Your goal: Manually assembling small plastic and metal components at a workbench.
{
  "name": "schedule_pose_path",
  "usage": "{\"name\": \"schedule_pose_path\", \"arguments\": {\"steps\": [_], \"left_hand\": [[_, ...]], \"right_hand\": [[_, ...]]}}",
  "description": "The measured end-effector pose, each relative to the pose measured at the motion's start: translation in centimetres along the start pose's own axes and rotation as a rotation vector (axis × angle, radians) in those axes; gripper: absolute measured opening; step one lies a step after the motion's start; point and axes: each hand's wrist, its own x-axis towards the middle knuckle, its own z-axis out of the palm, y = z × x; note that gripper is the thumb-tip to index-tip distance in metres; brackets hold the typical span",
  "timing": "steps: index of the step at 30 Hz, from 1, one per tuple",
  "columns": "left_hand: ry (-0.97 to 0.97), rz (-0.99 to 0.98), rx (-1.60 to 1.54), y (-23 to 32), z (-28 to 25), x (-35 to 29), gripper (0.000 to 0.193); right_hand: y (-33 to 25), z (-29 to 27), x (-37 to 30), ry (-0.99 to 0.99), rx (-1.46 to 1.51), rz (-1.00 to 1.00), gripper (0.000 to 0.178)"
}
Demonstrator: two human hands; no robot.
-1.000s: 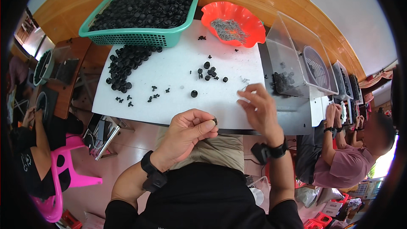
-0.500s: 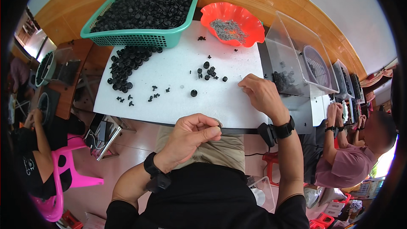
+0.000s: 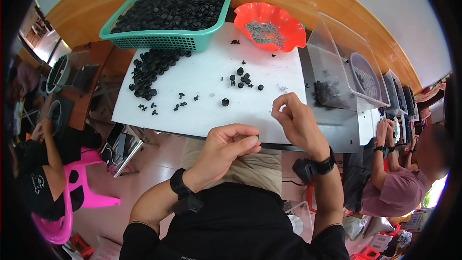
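Note:
My left hand [image 3: 228, 145] is closed in a pinch at the table's near edge, with a bit of something dark just showing at its fingertips. Over the right part of the white board [image 3: 192, 123], my right hand [image 3: 298, 121] has its thumb and forefinger pressed together; whatever lies between them is too small to make out. Just beyond it lie a few thin grey pins [image 3: 283, 88]. A single round black cap [image 3: 225, 102] stands mid-board, and a loose cluster of black parts [image 3: 243, 80] lies farther back. Small black pronged pieces [image 3: 181, 96] are scattered to the left.
A green basket [image 3: 159, 42] heaped with black caps stands at the back left, a pile of caps [image 3: 153, 70] before it. The red wavy-edged bowl [image 3: 293, 31] holds grey pins. At right is a clear plastic bin [image 3: 337, 36]. People work on both sides.
My right hand has come back toward me and nearer my left hand, uncovering the grey pins. The left hand keeps its pinch. The whole view has shifted slightly.

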Motion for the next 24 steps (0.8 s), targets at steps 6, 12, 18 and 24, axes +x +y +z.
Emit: {"name": "schedule_pose_path", "arguments": {"steps": [6, 12, 18, 24], "left_hand": [[-0.001, -0.003, 0.035, 0.5, 1.0, 0.7, 0.016], [0.005, -0.034, 0.05, 0.4, 1.0, 0.7, 0.016], [0.014, -0.032, 0.055, 0.2, 1.0, 0.6, 0.015], [-0.015, -0.108, 0.06, 0.5, 1.2, 0.8, 0.017]], "right_hand": [[-1.0, 1.3, -1.8, 0.022, 0.117, -0.194, 0.021], [-1.4, 1.1, -2.4, 0.032, -0.07, -0.384, 0.025], [-1.2, 1.3, -3.0, 0.05, -0.124, -0.416, 0.028], [-1.3, 1.2, -3.4, 0.058, -0.111, -0.437, 0.03]]}}
